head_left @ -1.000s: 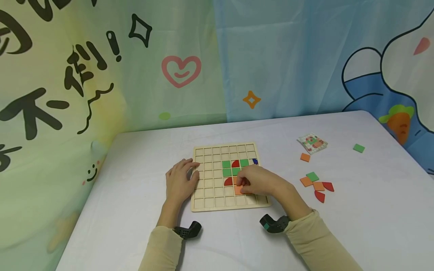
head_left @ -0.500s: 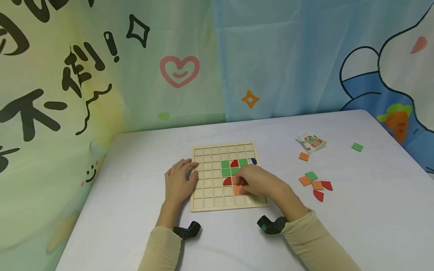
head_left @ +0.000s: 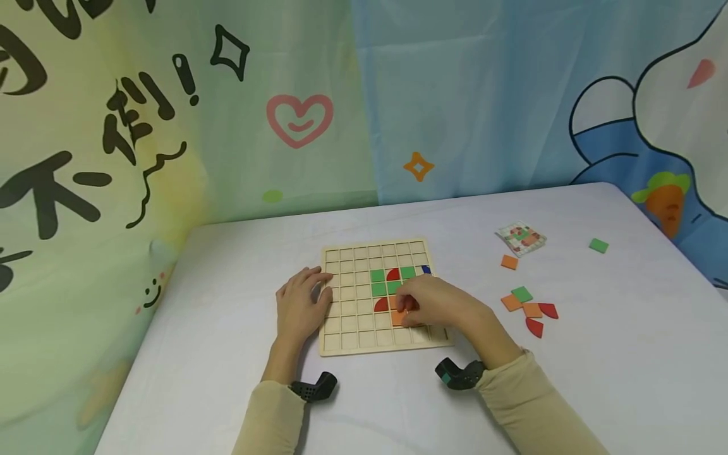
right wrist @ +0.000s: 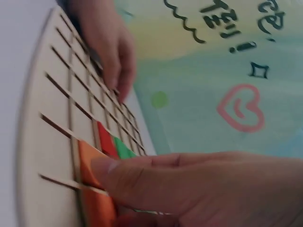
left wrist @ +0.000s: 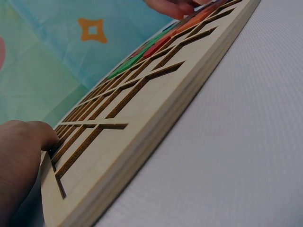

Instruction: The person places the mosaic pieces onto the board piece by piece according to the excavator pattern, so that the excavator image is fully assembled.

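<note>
A pale wooden grid board (head_left: 348,323) lies on the table between both hands. My left hand (head_left: 300,306) rests at its left edge, fingers loosely bent, with the fingertips at the rim. Over the lower right cells, my right hand (head_left: 438,302) has its fingers curled and its thumb on an orange tile (right wrist: 87,161), seen close in the right wrist view. Another orange tile (right wrist: 98,205) lies beside it, partly under the hand. Green tiles (head_left: 378,289), a red quarter-round tile (head_left: 382,305) and a dark blue piece (head_left: 426,270) sit in nearby cells. The right hand hides several cells.
Right of the board lie loose tiles: a green square (head_left: 521,294), an orange square (head_left: 533,310) and a red quarter-round (head_left: 534,327) among them. Farther back are a stack of pattern cards (head_left: 521,238), an orange tile (head_left: 509,262) and a lone green tile (head_left: 598,245).
The head view has shifted slightly. My right wrist dipped a little and came back while its fingers stayed at the same orange tiles. The left hand has kept its place at the board's edge.
</note>
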Tool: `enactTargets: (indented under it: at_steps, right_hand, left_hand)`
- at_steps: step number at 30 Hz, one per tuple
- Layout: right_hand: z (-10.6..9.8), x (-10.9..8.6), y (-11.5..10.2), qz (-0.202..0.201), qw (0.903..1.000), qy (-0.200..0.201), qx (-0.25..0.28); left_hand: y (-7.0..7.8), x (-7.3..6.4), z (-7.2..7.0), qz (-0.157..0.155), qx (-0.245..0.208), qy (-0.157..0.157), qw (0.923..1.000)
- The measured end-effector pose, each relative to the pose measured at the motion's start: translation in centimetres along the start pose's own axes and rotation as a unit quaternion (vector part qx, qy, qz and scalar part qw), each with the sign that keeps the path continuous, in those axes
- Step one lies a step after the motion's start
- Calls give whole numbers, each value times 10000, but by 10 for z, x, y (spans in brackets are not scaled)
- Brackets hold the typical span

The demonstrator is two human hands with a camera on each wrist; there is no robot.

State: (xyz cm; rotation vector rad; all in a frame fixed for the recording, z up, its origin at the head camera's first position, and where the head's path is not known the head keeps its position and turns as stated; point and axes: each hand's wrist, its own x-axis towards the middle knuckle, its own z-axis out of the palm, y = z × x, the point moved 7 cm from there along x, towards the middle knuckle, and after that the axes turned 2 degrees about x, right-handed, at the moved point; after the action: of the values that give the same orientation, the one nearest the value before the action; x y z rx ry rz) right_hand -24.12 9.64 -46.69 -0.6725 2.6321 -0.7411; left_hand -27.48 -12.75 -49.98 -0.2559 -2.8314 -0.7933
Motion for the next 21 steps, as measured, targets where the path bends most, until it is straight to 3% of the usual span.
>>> enactTargets:
  at_steps: [5, 11, 16, 21]
  right_hand:
    - [-21, -8, 20, 162, 9992, 144, 342]
    - [-46, -26, 57, 954, 9939, 202, 508]
    - [-50, -39, 74, 1492, 9872, -88, 554]
    - [-46, -41, 81, 1539, 9864, -254, 510]
  left_hand:
    - [-1, 0, 1, -43, 22, -10, 10000]
    - [1, 0, 1, -73, 49, -54, 9999]
    - [1, 0, 0, -104, 39, -63, 9999]
    - [3, -1, -1, -46, 6, 32, 10000]
